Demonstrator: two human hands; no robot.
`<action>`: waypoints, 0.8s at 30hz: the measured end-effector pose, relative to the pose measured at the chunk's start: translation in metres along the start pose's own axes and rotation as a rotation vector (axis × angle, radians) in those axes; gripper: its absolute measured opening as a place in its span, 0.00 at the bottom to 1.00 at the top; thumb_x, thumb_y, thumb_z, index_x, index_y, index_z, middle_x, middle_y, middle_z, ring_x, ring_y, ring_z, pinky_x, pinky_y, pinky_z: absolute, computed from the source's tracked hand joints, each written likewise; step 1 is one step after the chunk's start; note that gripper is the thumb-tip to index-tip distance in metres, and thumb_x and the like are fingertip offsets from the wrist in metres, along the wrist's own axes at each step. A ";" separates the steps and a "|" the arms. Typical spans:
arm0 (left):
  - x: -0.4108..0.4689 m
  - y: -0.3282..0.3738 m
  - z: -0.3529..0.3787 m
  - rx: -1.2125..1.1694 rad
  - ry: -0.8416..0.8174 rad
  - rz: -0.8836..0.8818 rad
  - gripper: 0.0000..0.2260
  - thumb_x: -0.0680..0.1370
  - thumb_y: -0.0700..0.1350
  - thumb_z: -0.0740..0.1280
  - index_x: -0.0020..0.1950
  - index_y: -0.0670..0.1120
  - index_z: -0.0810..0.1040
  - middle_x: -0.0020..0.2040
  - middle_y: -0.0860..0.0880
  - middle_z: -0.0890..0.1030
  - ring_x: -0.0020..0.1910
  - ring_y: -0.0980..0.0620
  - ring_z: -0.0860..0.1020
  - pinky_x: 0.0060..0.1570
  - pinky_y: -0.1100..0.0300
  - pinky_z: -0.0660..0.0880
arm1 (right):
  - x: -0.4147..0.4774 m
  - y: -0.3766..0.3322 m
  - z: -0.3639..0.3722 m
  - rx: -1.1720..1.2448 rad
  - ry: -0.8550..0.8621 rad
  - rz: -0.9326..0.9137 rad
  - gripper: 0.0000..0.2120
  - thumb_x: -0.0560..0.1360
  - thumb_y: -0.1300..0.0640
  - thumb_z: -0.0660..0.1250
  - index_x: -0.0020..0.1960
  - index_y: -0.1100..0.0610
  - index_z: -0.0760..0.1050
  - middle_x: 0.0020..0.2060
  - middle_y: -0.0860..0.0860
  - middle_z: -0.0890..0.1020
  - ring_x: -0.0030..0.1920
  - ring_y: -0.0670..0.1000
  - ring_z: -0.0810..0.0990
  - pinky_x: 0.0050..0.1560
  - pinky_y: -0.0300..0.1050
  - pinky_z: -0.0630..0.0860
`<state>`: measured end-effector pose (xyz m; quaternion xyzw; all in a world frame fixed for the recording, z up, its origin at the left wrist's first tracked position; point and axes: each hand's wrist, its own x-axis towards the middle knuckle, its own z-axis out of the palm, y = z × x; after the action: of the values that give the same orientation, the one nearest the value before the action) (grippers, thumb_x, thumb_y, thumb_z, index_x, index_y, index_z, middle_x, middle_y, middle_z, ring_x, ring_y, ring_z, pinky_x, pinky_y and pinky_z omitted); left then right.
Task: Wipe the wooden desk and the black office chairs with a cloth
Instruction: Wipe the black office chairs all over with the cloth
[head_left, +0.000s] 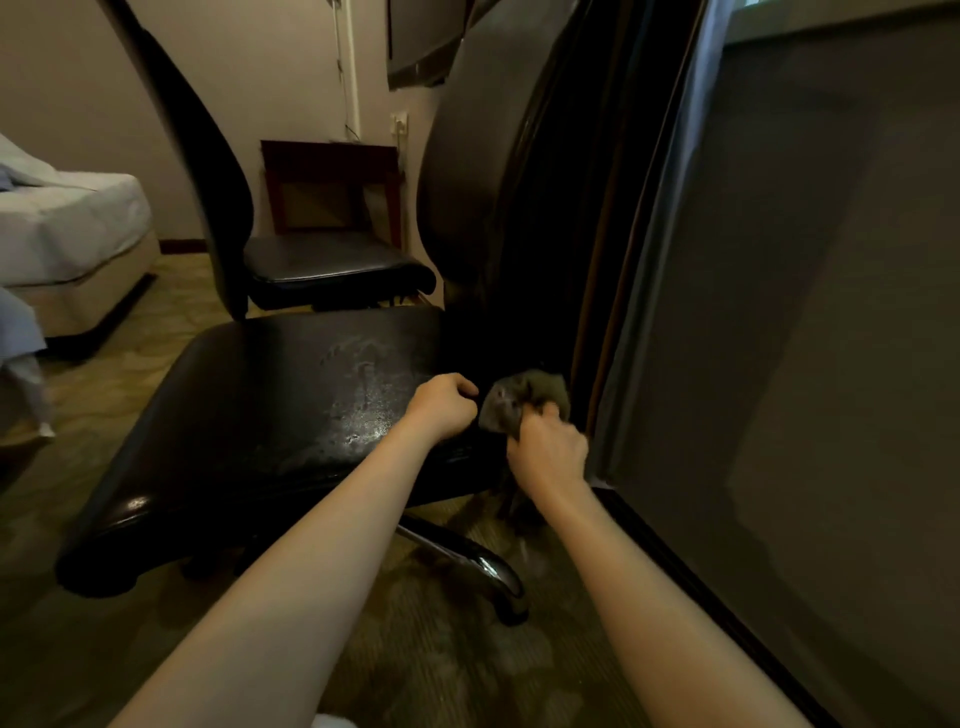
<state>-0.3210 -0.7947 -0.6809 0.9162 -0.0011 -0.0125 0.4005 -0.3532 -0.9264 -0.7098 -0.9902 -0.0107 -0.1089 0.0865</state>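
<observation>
at my nine o'clock sits a bed (67, 218) in white bedding on a pale base, and some pale blue fabric (18, 332) hangs just below it at the edge of my view. patterned green-brown carpet (441, 649) spreads out from six o'clock. at twelve o'clock a low reddish-brown wooden stand (332, 161) is against the beige wall (67, 78). a white wall socket (399, 124) is near its upper right corner, with a white cable strip (353, 67) above. a big grey panel (831, 312) fills my three o'clock.
</observation>
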 end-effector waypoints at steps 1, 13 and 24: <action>0.000 0.000 -0.001 -0.016 0.012 -0.007 0.17 0.75 0.35 0.58 0.63 0.46 0.74 0.61 0.42 0.75 0.58 0.43 0.74 0.51 0.54 0.72 | -0.004 0.002 0.009 0.026 -0.073 0.021 0.18 0.80 0.53 0.57 0.67 0.58 0.69 0.62 0.56 0.71 0.58 0.60 0.76 0.52 0.49 0.72; 0.020 0.022 -0.007 -0.339 0.143 -0.034 0.21 0.77 0.36 0.55 0.69 0.47 0.69 0.52 0.44 0.77 0.35 0.53 0.72 0.29 0.64 0.67 | 0.031 -0.004 -0.030 -0.115 0.171 -0.202 0.22 0.80 0.50 0.57 0.73 0.55 0.61 0.64 0.56 0.68 0.52 0.59 0.78 0.41 0.48 0.71; 0.021 -0.014 0.032 0.279 -0.120 -0.127 0.34 0.73 0.49 0.65 0.74 0.40 0.55 0.70 0.39 0.66 0.67 0.39 0.68 0.67 0.49 0.66 | 0.038 -0.026 -0.021 -0.084 0.109 -0.179 0.17 0.80 0.52 0.56 0.65 0.58 0.69 0.60 0.56 0.72 0.55 0.60 0.77 0.45 0.49 0.72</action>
<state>-0.3009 -0.8091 -0.7138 0.9588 0.0310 -0.0923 0.2669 -0.3214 -0.9048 -0.6767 -0.9806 -0.0900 -0.1704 0.0355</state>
